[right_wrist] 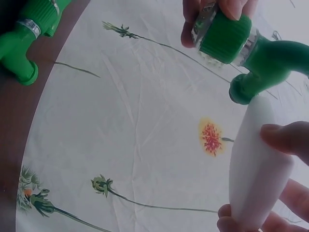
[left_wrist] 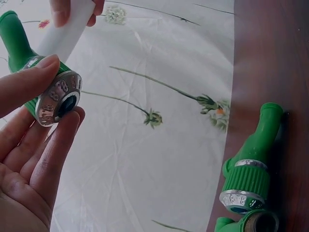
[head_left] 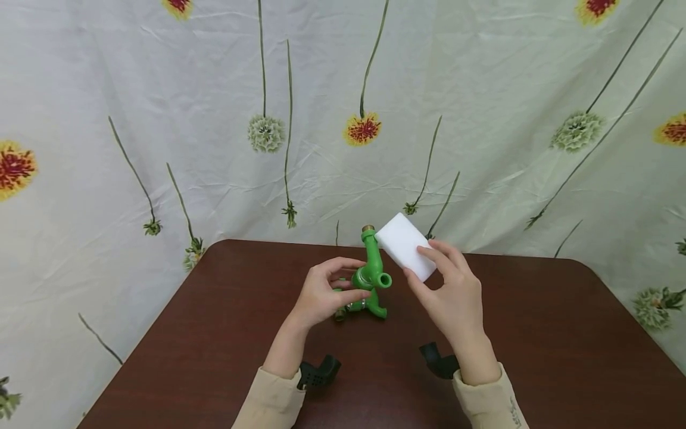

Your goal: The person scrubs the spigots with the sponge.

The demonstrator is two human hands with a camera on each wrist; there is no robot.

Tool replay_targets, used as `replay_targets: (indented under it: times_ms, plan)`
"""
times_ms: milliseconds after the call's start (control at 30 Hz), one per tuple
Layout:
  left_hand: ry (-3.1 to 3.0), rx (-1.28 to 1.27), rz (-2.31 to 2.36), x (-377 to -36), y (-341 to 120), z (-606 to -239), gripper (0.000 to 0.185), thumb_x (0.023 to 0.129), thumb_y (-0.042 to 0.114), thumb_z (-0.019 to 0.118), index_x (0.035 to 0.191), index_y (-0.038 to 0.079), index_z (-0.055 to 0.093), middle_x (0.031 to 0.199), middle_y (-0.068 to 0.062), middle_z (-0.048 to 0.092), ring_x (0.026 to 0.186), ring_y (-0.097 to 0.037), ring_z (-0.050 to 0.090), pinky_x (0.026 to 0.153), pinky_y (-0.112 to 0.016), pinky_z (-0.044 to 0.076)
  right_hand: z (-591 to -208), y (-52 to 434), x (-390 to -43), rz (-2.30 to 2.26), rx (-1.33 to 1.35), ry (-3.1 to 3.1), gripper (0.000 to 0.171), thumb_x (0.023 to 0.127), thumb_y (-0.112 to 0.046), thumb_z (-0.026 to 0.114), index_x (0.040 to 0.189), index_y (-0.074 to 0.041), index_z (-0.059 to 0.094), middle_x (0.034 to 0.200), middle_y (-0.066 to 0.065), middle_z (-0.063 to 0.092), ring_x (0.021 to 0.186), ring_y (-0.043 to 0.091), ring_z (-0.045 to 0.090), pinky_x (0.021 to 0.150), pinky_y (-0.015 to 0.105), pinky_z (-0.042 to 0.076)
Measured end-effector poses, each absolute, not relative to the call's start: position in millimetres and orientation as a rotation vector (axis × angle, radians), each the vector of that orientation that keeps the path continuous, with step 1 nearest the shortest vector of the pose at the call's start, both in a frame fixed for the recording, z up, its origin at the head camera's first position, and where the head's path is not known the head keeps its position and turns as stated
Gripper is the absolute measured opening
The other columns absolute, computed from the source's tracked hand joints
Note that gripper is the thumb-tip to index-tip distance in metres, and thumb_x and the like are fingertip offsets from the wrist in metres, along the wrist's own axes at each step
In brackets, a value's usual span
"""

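Observation:
My left hand (head_left: 323,292) grips a green plastic tap (head_left: 371,271) by its ribbed knob, thumb on one side and fingers on the other. The tap is held up, its brass-coloured threaded end pointing away and its spout toward me. In the left wrist view the silver cap (left_wrist: 60,99) of the knob faces the camera. A white sponge block (head_left: 405,245) is pinched between the thumb and fingers of my right hand (head_left: 455,292). One end of the sponge is right at the tap's body, as the right wrist view also shows.
More green taps (left_wrist: 246,181) lie on the dark brown table (head_left: 241,333), below my left hand. A pale cloth (head_left: 214,119) with printed flowers hangs behind the table's far edge. Black camera mounts (head_left: 320,372) sit at both wrists.

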State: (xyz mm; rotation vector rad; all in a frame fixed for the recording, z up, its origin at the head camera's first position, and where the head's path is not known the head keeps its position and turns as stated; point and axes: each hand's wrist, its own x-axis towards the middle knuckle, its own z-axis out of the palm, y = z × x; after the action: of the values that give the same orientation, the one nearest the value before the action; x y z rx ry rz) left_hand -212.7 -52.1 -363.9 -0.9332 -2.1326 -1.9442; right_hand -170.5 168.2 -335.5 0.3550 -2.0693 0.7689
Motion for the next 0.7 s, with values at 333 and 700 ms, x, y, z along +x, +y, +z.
replay_targets:
  times_ms: [333, 700]
  plan:
    - [-2.110, -0.947, -1.954, -212.4, -53.5, -362.7, 0.043, 0.071, -0.003, 0.079, 0.112, 0.000, 0.065, 0.109, -0.014, 0.062, 0.084, -0.025, 0.069, 0.075, -0.037, 0.056, -335.8, 172.4, -171.8, 0.740, 0.270, -2.119, 0.036, 0.068, -0.013, 0.083, 0.101, -0.001, 0.072, 0.111, 0.015, 0.062, 0.094, 0.032, 0.062, 0.065, 0.045, 0.054]
    - [-2.105, -0.958, -1.924, -211.8, -53.0, -362.0, 0.043, 0.071, -0.001, 0.079, 0.112, 0.001, 0.065, 0.109, -0.013, 0.063, 0.088, -0.034, 0.066, 0.076, -0.033, 0.055, -332.8, 169.7, -169.5, 0.801, 0.325, -2.053, 0.036, 0.069, -0.012, 0.083, 0.102, -0.004, 0.072, 0.114, 0.012, 0.061, 0.098, 0.028, 0.061, 0.068, 0.042, 0.053]
